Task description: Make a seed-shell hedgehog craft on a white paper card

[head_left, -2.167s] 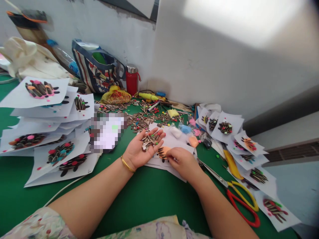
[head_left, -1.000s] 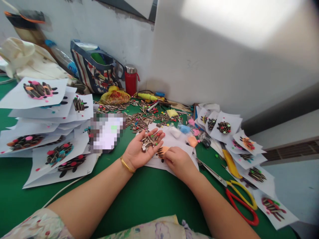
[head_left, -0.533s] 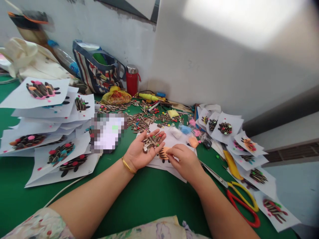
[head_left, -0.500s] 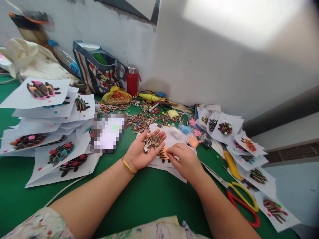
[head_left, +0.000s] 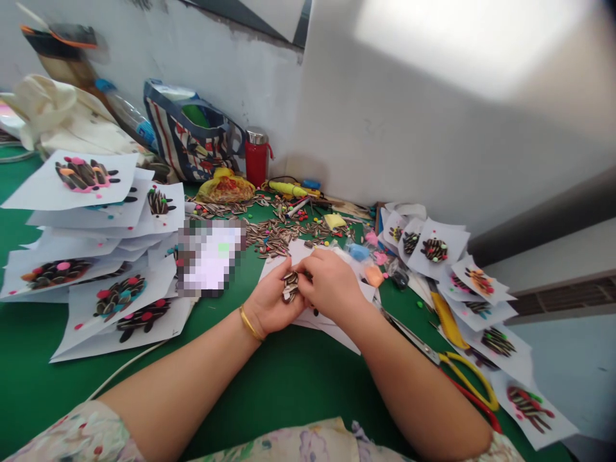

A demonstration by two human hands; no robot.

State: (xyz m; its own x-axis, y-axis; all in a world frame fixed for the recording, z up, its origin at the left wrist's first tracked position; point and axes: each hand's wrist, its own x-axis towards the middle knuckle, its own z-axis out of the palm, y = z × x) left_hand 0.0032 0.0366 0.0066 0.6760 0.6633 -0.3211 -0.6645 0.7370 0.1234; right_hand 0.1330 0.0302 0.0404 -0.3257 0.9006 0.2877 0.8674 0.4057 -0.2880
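Observation:
Sunflower seeds [head_left: 289,287] lie in the palm of my left hand [head_left: 273,299], which is turned up and cupped, a gold bangle at its wrist. My right hand [head_left: 328,282] reaches over that palm with its fingers pinched together at the seeds; what sits between the fingertips is hidden. Beneath both hands are white paper sheets [head_left: 337,332] on the green table, and the orange seed-covered shape on the top sheet is mostly covered by my right hand.
Stacked seed pictures [head_left: 115,321] stand at the left, more pictures [head_left: 500,340] at the right. Scissors [head_left: 469,378] lie by my right forearm. Behind are loose seeds [head_left: 272,237], clay lumps [head_left: 373,274], a red flask [head_left: 256,160], a bag [head_left: 192,138] and a blurred-out device [head_left: 212,260].
My right hand has moved up and left, from the orange shape on the paper to the seeds in my left palm. My left hand's fingers have curled in somewhat.

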